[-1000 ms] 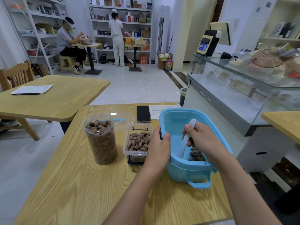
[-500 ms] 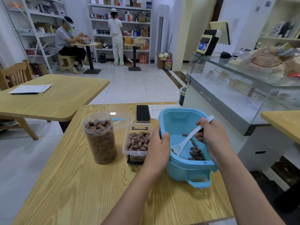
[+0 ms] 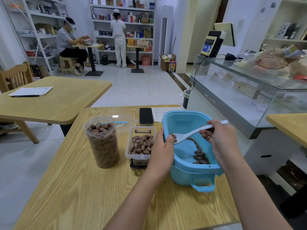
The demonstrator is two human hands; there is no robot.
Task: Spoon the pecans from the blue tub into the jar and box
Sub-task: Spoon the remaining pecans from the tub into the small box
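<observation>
Your hands meet over the tilted tub.
Your right hand (image 3: 219, 138) pinches the white plastic spoon (image 3: 191, 132), its bowl carrying a pecan at the tub's 9 o'clock rim; your left hand (image 3: 162, 151) grips that rim of the blue plastic tub (image 3: 191, 170). Remaining brown pecans (image 3: 199, 154) lie between your hands. At 9 o'clock of your left hand sit the clear rectangular box (image 3: 141, 145) and, beyond it, the clear round jar (image 3: 103, 141).

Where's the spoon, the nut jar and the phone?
spoon (image 3: 196, 132), head view, on the middle of its white handle.
nut jar (image 3: 103, 146), head view, on its clear side wall.
phone (image 3: 146, 116), head view, on its dark screen.
</observation>
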